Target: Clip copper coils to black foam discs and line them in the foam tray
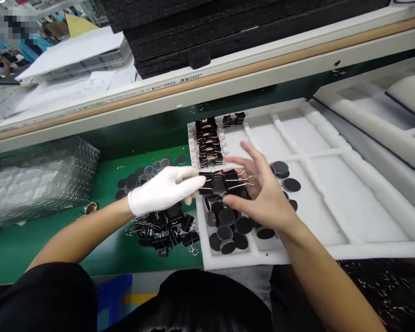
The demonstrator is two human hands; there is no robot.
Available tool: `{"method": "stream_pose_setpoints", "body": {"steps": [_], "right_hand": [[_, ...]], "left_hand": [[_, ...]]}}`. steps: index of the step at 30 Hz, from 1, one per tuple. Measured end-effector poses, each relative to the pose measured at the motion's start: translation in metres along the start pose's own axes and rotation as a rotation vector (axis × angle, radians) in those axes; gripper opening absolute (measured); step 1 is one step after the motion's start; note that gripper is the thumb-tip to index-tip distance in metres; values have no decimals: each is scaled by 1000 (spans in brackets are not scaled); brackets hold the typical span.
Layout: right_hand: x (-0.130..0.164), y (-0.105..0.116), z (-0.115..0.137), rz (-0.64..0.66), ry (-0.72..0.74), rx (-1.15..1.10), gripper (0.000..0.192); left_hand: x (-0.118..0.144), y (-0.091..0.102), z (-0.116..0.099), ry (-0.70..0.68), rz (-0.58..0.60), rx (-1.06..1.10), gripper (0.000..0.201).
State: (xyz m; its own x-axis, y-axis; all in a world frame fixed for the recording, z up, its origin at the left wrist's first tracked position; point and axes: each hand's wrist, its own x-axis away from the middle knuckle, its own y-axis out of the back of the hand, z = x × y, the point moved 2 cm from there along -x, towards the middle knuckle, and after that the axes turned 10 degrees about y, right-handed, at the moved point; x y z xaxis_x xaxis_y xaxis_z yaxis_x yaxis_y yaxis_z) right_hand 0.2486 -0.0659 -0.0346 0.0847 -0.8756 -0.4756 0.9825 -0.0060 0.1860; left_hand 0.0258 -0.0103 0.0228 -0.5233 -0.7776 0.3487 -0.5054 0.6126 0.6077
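Note:
My left hand (164, 190), in a white glove, pinches one end of a short row of black binder clips (223, 181) held over a white foam tray (332, 203). The bare fingers of my right hand (263, 193) close on the other end of that row, with the index and middle fingers spread above it. Under the hands, black round discs (228, 228) lie piled in the tray's near-left compartment. A neat stack of clamped clips (209, 143) fills the tray's far-left corner. Loose binder clips (166, 230) lie heaped on the green mat below my left wrist.
More black discs (143, 175) are scattered on the green mat (27, 244) left of the tray. Bubble wrap (31, 180) lies at far left. A shelf rail (207, 87) with black foam slabs (228, 32) runs above. Another white foam tray (383, 115) sits at right.

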Motion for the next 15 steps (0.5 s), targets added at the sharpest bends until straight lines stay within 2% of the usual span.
{"method": "stream_pose_setpoints", "body": {"steps": [2, 4, 5, 8, 11, 15], "right_hand": [[-2, -1, -1, 13, -196, -152, 68], [-2, -1, -2, -49, -273, -185, 39], [-2, -1, -3, -97, -284, -189, 32], [-1, -1, -6, -211, -321, -221, 30], [1, -2, -7, -241, -360, -260, 33], [1, -1, -4, -261, -343, -267, 32]], "left_hand": [[-2, 0, -6, 22, 2, -49, 40], [-4, -2, -11, 49, 24, -81, 39], [-5, -4, -13, 56, 33, -82, 39], [-8, -10, -16, 74, 42, -23, 42], [-9, -12, -17, 104, 72, 39, 41], [-9, -12, -20, 120, 105, 73, 43]]}}
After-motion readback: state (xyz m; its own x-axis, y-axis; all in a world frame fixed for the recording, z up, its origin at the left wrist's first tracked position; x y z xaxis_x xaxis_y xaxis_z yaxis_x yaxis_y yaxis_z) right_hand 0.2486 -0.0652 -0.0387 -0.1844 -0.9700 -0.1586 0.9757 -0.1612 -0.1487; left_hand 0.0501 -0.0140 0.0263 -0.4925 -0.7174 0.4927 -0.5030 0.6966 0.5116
